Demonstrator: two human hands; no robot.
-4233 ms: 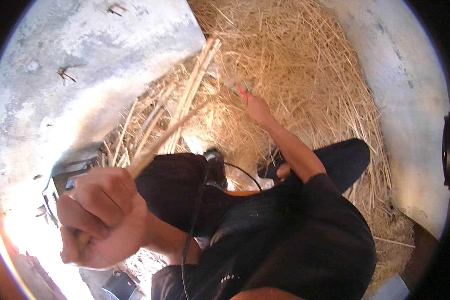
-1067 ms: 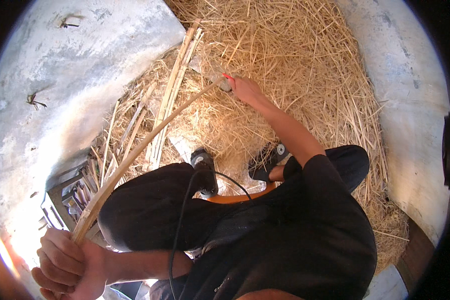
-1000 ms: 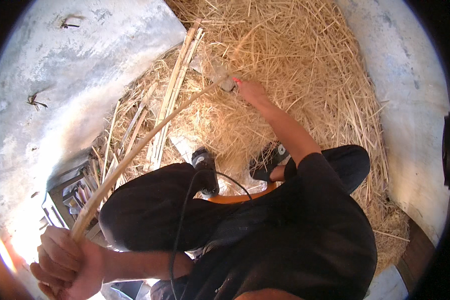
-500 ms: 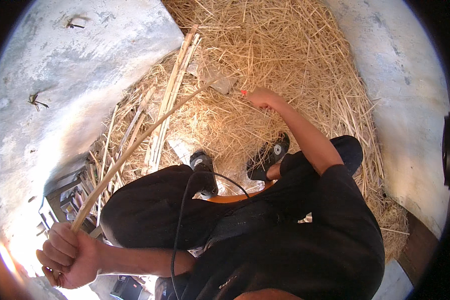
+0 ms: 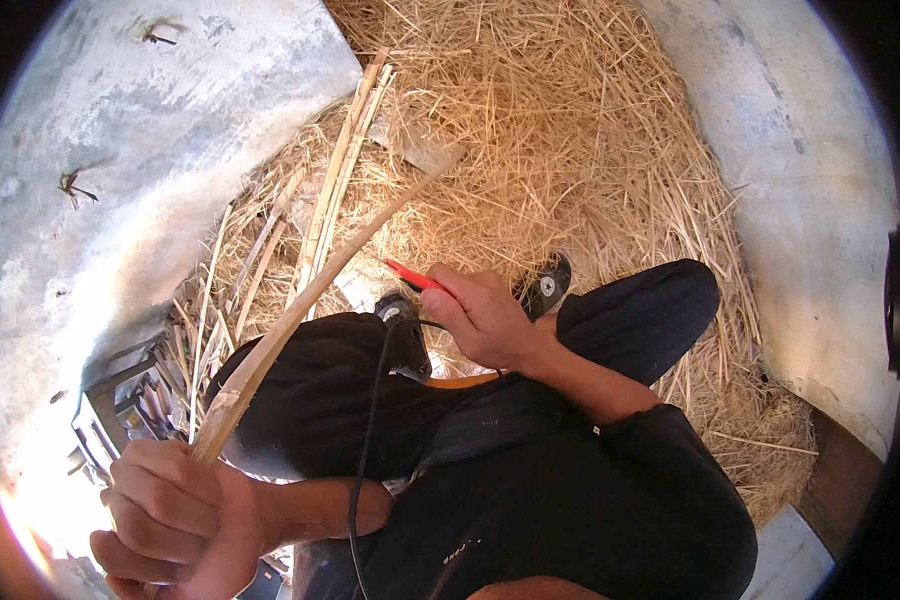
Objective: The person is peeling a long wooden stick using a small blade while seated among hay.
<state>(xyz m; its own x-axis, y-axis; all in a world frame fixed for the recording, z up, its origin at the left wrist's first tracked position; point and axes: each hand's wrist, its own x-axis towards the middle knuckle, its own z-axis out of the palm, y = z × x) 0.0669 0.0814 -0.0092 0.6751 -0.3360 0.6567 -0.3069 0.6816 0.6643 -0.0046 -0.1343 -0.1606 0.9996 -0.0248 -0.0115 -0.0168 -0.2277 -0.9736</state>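
My left hand (image 5: 185, 515), closed in a fist at the lower left, grips the thick near end of a long pale bamboo strip (image 5: 305, 300). The strip slants away to the upper right, and its far end tapers over the straw. Ahead of my lap, my right hand (image 5: 485, 320) is closed round a red-handled knife (image 5: 410, 276), which points left toward the middle of the strip. A gap shows between the knife and the strip. Fingers hide most of the knife's handle, and its blade is too small to make out clearly.
Straw (image 5: 570, 120) covers the ground, with several split bamboo strips (image 5: 342, 180) lying on it to the left. Pale walls (image 5: 810, 180) stand on both sides. A black cable (image 5: 372, 420) hangs across my lap. Small items (image 5: 135, 410) sit at the lower left.
My right hand has come back from over the far straw toward my lap, showing more of the knife. My left hand has shifted slightly right and nearer, with the bamboo strip still in it.
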